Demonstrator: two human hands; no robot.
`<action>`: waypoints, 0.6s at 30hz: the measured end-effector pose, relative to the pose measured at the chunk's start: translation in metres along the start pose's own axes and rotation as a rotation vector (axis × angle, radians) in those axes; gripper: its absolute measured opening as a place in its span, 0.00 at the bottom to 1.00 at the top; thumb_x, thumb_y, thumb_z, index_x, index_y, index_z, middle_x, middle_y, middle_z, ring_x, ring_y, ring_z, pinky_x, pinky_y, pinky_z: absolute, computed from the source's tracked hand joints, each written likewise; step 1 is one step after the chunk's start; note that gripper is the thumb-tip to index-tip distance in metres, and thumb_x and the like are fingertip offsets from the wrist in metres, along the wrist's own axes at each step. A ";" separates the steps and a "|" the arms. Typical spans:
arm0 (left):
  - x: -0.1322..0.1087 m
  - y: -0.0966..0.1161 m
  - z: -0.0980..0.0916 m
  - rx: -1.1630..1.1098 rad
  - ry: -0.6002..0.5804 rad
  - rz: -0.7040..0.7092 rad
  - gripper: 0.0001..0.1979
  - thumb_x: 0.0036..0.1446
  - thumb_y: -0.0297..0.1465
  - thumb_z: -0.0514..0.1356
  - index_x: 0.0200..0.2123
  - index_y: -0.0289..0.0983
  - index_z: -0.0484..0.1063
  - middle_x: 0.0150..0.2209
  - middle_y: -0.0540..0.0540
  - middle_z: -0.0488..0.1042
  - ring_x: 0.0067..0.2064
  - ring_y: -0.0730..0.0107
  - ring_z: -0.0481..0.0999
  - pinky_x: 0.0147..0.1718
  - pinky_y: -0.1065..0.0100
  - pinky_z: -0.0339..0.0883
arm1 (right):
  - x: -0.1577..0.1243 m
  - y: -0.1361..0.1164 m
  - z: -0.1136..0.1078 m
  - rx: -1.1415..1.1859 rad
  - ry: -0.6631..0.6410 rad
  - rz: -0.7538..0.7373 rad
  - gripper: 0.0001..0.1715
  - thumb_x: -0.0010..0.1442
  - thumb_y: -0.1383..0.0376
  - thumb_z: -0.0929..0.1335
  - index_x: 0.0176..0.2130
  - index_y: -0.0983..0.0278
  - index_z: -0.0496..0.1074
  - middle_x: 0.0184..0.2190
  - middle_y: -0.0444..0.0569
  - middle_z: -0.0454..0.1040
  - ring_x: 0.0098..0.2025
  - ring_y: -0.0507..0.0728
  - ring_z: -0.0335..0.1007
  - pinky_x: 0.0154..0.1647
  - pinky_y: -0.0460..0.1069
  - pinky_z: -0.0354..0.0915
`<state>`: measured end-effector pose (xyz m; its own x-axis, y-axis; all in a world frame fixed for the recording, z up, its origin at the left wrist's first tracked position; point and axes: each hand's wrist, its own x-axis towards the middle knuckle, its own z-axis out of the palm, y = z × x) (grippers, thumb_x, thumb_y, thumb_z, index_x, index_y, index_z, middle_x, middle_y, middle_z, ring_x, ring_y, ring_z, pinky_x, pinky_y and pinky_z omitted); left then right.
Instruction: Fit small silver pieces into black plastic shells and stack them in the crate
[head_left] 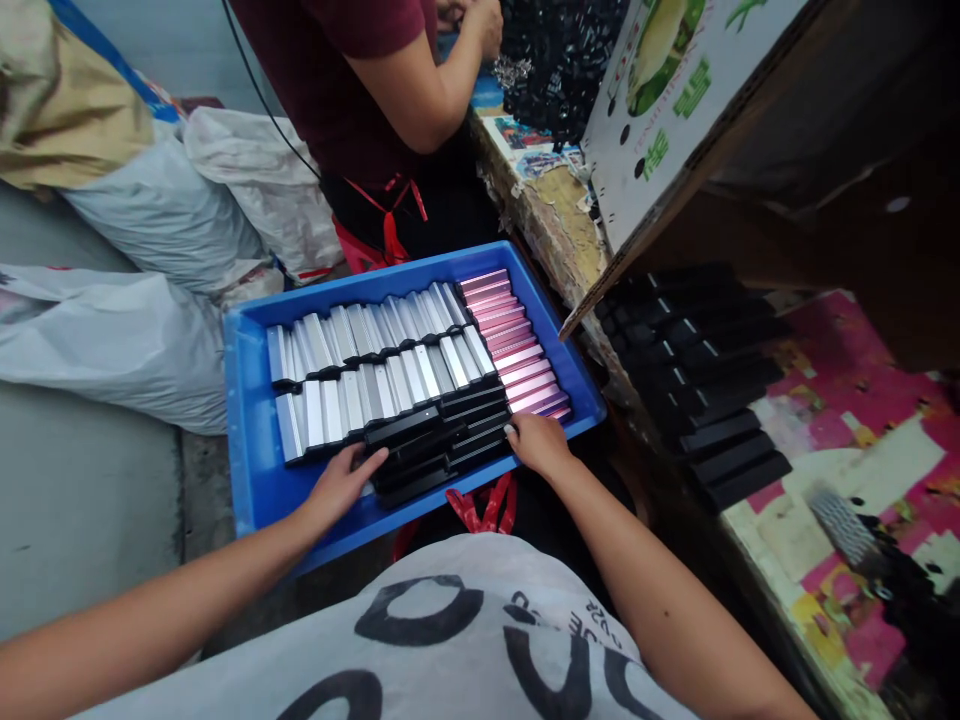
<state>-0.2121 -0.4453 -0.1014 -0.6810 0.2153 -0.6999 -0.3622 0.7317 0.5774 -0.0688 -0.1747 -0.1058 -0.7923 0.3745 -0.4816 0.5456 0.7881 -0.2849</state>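
A blue plastic tray (251, 400) lies in front of me, packed with rows of slim bars. Silver bars (390, 385) fill two rows, and pink bars (510, 325) stand stacked at the right end. Along the near side is a block of black bars (442, 440). My left hand (341, 485) is at the left end of these black bars, thumb and fingers closed against them. At their right end, beside the pink bars, my right hand (538, 442) is closed with its thumb against the block. Some fingertips of both hands are hidden.
Another person (375, 90) works at the bench beyond the tray, near a heap of small black parts (559, 65). A printed cardboard box (660, 110) stands on the right, with more black bars (739, 455) on the bench below. White sacks (120, 340) lie at left.
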 end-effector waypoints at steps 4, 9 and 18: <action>0.006 0.001 -0.009 0.554 0.177 0.544 0.28 0.47 0.46 0.60 0.50 0.39 0.66 0.49 0.41 0.62 0.51 0.52 0.64 0.52 0.53 0.58 | -0.009 0.017 -0.003 0.138 0.157 -0.091 0.13 0.58 0.65 0.61 0.42 0.61 0.70 0.40 0.49 0.76 0.43 0.57 0.70 0.42 0.49 0.59; 0.019 0.002 -0.006 0.822 0.243 0.705 0.21 0.54 0.44 0.54 0.45 0.35 0.66 0.45 0.41 0.64 0.48 0.57 0.66 0.48 0.57 0.62 | -0.023 0.034 -0.002 0.260 0.205 -0.200 0.13 0.59 0.66 0.61 0.43 0.62 0.69 0.41 0.47 0.75 0.43 0.56 0.70 0.43 0.48 0.59; 0.019 0.034 0.044 1.014 -0.056 0.831 0.20 0.56 0.41 0.53 0.47 0.35 0.67 0.43 0.40 0.69 0.44 0.58 0.70 0.43 0.59 0.64 | -0.039 0.035 0.002 0.346 0.275 -0.279 0.11 0.60 0.65 0.62 0.42 0.62 0.70 0.39 0.48 0.76 0.42 0.57 0.69 0.47 0.52 0.58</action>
<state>-0.2092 -0.3876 -0.1135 -0.4317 0.8430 -0.3210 0.8030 0.5213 0.2888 -0.0184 -0.1628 -0.0986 -0.9375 0.3243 -0.1260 0.3248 0.6859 -0.6512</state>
